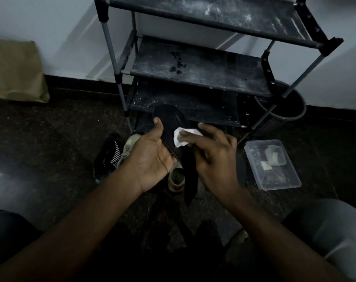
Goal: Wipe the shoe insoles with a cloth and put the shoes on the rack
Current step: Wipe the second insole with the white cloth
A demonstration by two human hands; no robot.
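Okay so, quick rundown of the scene:

Left hand: the left hand (152, 159) is lying palm up and cradling a dark insole (171, 127) from underneath, thumb pressing on its left edge, so the fingers are clamped on the insole.

Insole: it's being held up in the air just in front of the rack's bottom shelf, toe end pointing away toward the rack, heel end sitting in the palm.

Right hand: the right hand (213, 157) is coming in from the right, fingers (189, 137) pinched together on a small white cloth (182, 136) and pressing it against the insole's right side.

Cloth: crumpled, touching the insole about mid-length.

Black strip: something dark and long (190, 180) is hanging down below the hands; can't tell what it is.

Shoes: a beige shoe (176, 178) is sitting on the floor (61, 129) right under the hands, another beige one (129, 147) peeking out beside the left wrist, plus a black one with white stripes (109, 155) just left of that.

Rack: the black shoe rack (203, 64) is standing against the wall, shelves looking dusty.

Other stuff: a clear plastic box (272, 164) on the floor to the right, a dark bin (285, 106) behind the rack's right leg, and a brown paper bag (16, 72) leaning on the wall far left.
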